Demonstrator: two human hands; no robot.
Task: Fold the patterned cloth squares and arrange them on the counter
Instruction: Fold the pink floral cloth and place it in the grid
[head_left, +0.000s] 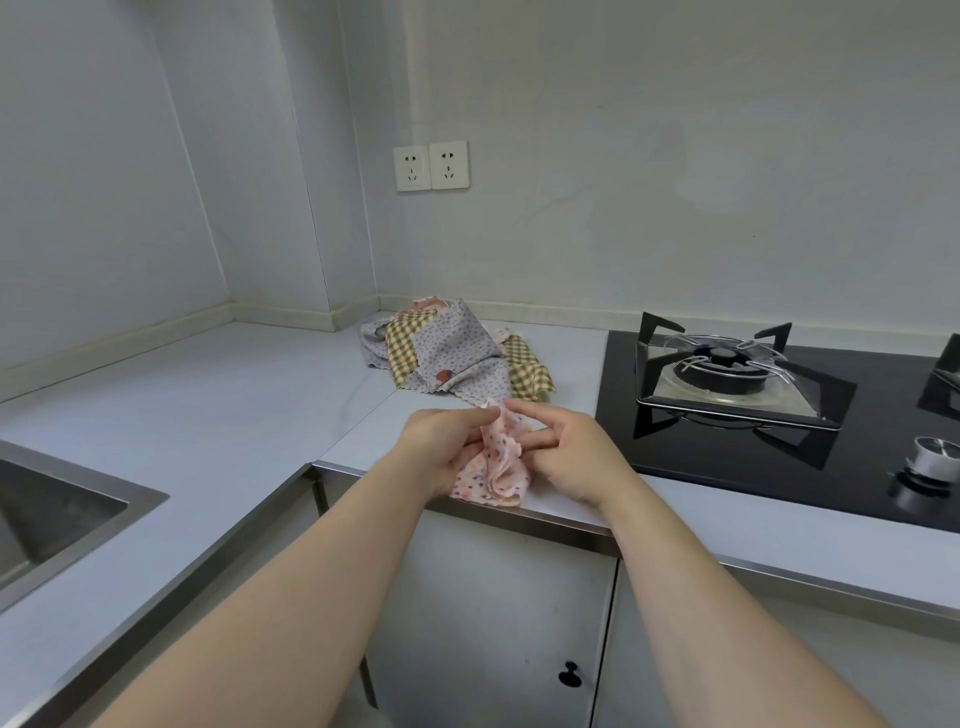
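At the far left a steel sink (62, 514) is set into the pale counter (208, 405), which runs back to the wall corner and then turns right. On the wall above hang two white sockets (431, 166), side by side. Below them, near the back wall, lies a loose pile of cloth squares (452, 353). It holds grey floral pieces and green-and-yellow checked ones, overlapping and not folded, with a bit of pink showing at the back.

Nearer the front edge, the left hand (441, 447) grips the pink cloth (496, 467), its fingers curled round the cloth's left side and upper corner. The cloth (pale pink with small dots and a scalloped edge) is bunched upright between the two hands, and its lower part rests on the counter by the front edge. It lies just in front of the pile and apart from it.

The right hand (571, 462) lays a straight index and middle finger against the cloth's right side. Its thumb is hidden, so I cannot tell whether it pinches the fabric or only touches it.

To the right sits a black glass hob (727, 467) with a burner (727, 364) under a black pan support, and a silver knob (930, 452) stands near the frame's edge.
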